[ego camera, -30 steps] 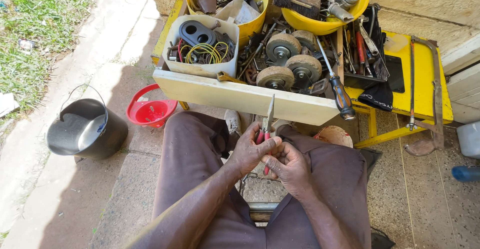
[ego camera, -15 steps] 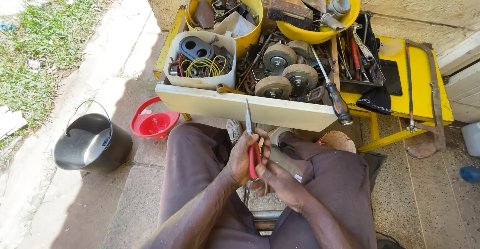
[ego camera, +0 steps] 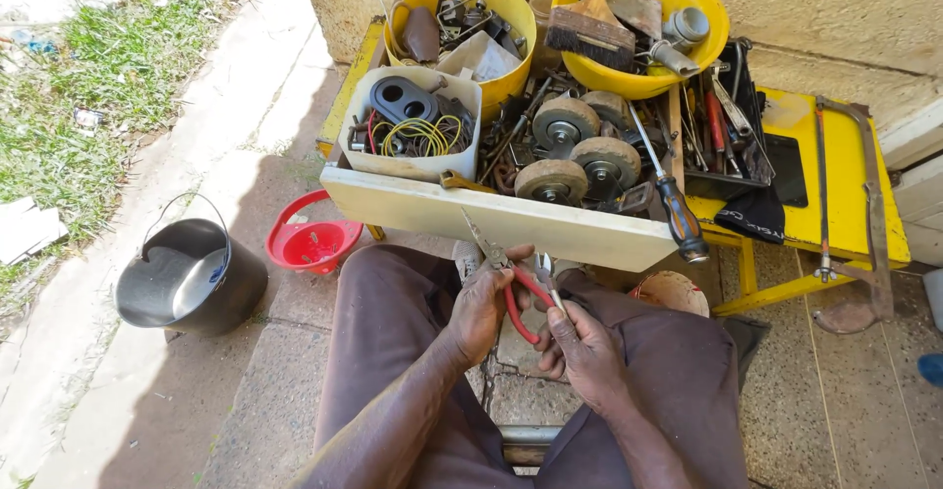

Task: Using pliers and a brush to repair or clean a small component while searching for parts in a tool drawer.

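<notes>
My left hand (ego camera: 483, 304) is clamped on red pliers (ego camera: 513, 288), my right (ego camera: 586, 352) pinches a small metal piece (ego camera: 546, 275); best kept steady and near.

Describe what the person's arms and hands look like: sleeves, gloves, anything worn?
Both forearms are bare, with no sleeves in view. The left hand and right hand wear no gloves; no watch, ring or band shows on either. Below them, dark brown trousers cover the lap.
</notes>
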